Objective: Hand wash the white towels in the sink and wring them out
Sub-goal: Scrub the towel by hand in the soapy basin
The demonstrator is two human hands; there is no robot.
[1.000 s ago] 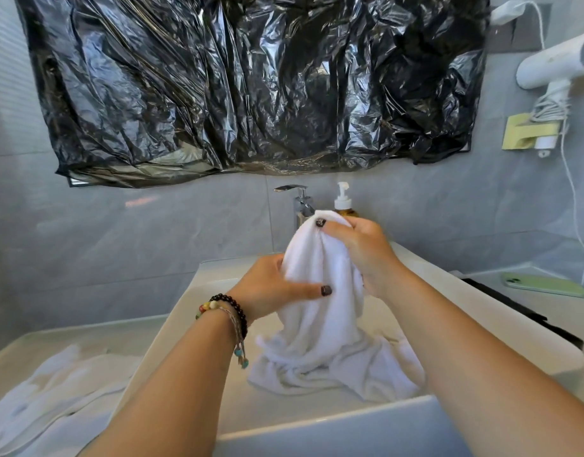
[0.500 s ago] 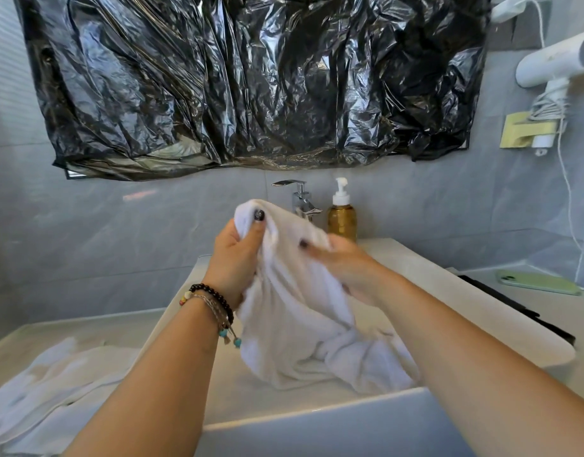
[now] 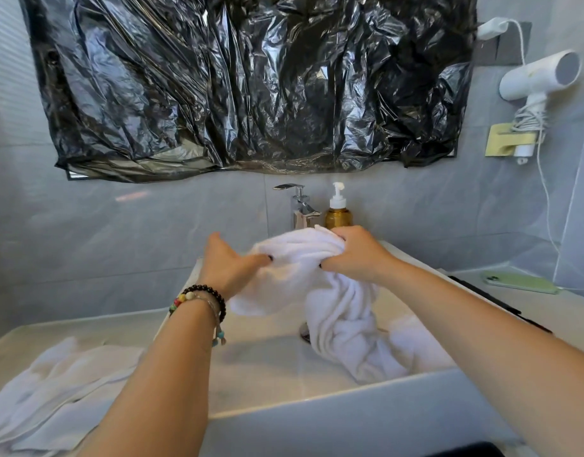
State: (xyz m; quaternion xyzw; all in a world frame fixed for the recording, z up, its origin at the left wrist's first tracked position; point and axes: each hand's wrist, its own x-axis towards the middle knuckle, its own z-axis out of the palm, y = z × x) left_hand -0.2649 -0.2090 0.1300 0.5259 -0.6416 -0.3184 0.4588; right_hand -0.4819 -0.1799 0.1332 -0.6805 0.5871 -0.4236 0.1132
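A white towel [image 3: 333, 301] is held up over the white sink [image 3: 350, 400], its lower end trailing into the basin. My right hand [image 3: 356, 255] grips a bunched part of the towel near the top. My left hand [image 3: 229, 262] pinches the towel's left part between thumb and fingers. A second white towel [image 3: 53, 390] lies spread on the counter to the left of the sink. The sink's drain [image 3: 305, 331] shows partly behind the hanging cloth.
A chrome faucet [image 3: 300, 206] and an amber soap pump bottle [image 3: 338, 212] stand behind the sink. A green phone [image 3: 521, 282] lies on the right counter. A white hair dryer [image 3: 541, 77] hangs on the right wall. Black plastic sheeting [image 3: 251, 84] covers the mirror.
Both hands have lowered the towel toward the basin. My left hand shifted from gripping the raised top edge to pinching the left side; my right hand closed on the bunched top.
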